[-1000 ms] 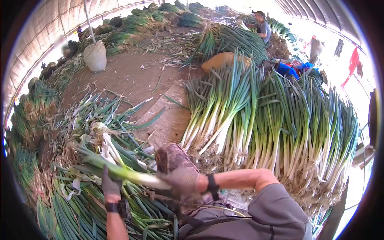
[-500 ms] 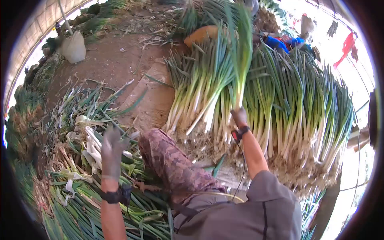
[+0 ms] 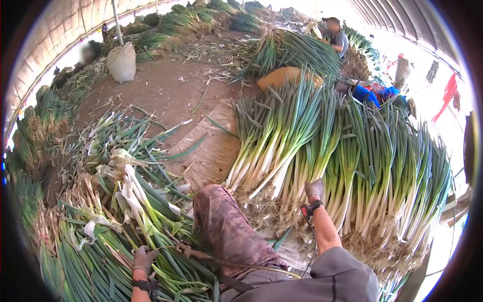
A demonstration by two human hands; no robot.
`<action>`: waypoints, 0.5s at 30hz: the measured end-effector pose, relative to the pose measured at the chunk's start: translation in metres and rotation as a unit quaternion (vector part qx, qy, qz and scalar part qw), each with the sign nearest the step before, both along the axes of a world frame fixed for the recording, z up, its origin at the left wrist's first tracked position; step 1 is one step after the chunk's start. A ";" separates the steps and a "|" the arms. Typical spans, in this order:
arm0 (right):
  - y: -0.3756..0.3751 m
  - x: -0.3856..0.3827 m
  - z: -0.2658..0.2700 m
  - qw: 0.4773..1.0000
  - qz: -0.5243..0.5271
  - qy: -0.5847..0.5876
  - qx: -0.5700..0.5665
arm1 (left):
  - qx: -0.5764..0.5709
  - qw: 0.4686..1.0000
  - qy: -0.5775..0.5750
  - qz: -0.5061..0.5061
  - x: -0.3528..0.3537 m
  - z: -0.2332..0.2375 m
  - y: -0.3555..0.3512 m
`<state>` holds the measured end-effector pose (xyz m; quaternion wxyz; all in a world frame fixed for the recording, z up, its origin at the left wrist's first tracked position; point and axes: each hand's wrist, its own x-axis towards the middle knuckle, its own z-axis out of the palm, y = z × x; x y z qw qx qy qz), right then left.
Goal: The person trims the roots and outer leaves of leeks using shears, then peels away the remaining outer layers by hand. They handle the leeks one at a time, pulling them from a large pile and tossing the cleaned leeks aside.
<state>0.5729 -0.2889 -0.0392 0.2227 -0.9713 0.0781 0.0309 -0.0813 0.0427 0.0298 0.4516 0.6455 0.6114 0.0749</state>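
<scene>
My right hand [image 3: 314, 189], gloved, is closed round the white lower stem of a green onion [image 3: 324, 151]. That onion lies with its leaves pointing away, on a long row of trimmed green onions [image 3: 372, 166] with white stems and hairy roots toward me. Low on the left, my left hand [image 3: 144, 258], also gloved, rests in a pile of untrimmed green onions [image 3: 105, 256]. Its fingers curl over a stalk there, partly hidden. Stripped pale leaves [image 3: 132, 189] lie on that pile just beyond it.
My camouflage-clad knee [image 3: 221, 216] sits between pile and row. Behind the row are a yellow-brown sack [image 3: 289, 78], blue cloth [image 3: 366, 95] and a heap of green onions [image 3: 307, 53], with another person [image 3: 336, 38] beside it. A white sack [image 3: 122, 63] stands on the dirt floor.
My right hand has lowered the onion it held upright onto the row. My left hand, formerly raised over the pile, has dropped into it. The view has tilted up.
</scene>
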 end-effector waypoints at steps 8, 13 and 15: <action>0.164 -0.117 0.119 0.822 0.409 0.080 0.389 | 0.104 0.992 -0.016 -0.066 0.001 -0.079 0.018; 0.239 -0.282 0.160 0.619 0.621 0.356 0.323 | 0.001 0.997 0.016 0.070 0.006 -0.045 0.017; 0.255 -0.340 0.142 0.582 0.649 0.385 0.303 | 0.003 0.991 -0.091 0.097 0.006 -0.009 0.010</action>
